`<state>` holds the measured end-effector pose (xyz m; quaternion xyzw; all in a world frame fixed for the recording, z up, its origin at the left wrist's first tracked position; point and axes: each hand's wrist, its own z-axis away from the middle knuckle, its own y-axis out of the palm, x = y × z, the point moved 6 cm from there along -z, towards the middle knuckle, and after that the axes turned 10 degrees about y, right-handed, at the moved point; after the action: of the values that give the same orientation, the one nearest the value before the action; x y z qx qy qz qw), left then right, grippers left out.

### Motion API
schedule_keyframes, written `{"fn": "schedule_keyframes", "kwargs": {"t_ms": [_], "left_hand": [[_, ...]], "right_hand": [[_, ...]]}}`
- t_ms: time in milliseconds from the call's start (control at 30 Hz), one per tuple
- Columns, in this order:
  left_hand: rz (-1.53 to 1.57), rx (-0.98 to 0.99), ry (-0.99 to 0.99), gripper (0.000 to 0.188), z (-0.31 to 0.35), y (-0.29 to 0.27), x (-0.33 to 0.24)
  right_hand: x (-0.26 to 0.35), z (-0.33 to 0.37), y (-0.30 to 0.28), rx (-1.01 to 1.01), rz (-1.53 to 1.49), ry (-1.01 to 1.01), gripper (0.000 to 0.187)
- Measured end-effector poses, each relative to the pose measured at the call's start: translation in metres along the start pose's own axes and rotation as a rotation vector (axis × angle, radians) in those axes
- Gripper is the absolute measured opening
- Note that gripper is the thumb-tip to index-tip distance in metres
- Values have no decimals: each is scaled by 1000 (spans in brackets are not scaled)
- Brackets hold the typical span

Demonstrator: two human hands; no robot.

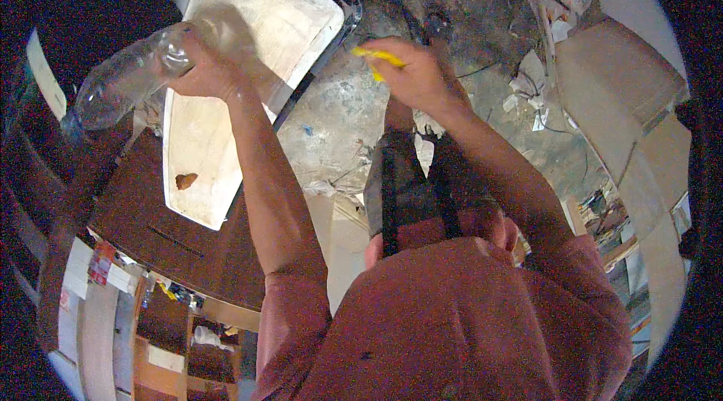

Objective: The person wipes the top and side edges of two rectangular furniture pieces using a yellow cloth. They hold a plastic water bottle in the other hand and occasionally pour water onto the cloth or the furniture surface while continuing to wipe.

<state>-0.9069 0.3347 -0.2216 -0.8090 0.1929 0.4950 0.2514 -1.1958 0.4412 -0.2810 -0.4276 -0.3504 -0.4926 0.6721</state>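
Up high, the left hand (202, 70) grips a clear plastic bottle (124, 85) tipped sideways over the pale board (248, 32). Over on the right, the right hand (414, 77) pinches a small yellow thing (379, 58), ready to use.

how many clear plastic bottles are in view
1. A clear plastic bottle is held in the left hand, over the left edge of the pale board. The right hand holds something yellow instead. More could be hidden among the dim shelves.

Left hand (202, 70) grips clear bottle (124, 85); right hand (410, 73) holds yellow object (376, 57).
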Motion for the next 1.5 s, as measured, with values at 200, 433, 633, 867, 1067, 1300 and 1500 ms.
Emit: {"fn": "schedule_keyframes", "kwargs": {"t_ms": [200,433,633,867,1067,1300,1500], "left_hand": [[-294,112,161,65,-2,-10,1],[-141,202,24,77,42,-47,-30],[-217,465,4,70,156,-105,-111],[-100,541,-200,66,302,-160,-206],[-161,554,-107,68,384,-158,-250],[-196,742,-30,63,420,-121,-310],[-144,783,180,65,423,-105,-335]], "right_hand": [[-47,46,-121,-219,285,232,36],[-38,132,-215,171,-111,411,53],[-10,144,-215,178,489,417,32],[19,162,-226,126,581,264,52],[-13,200,-356,-106,428,228,56],[-67,236,-464,-112,149,127,50],[-50,241,-448,7,88,-8,53]]}}
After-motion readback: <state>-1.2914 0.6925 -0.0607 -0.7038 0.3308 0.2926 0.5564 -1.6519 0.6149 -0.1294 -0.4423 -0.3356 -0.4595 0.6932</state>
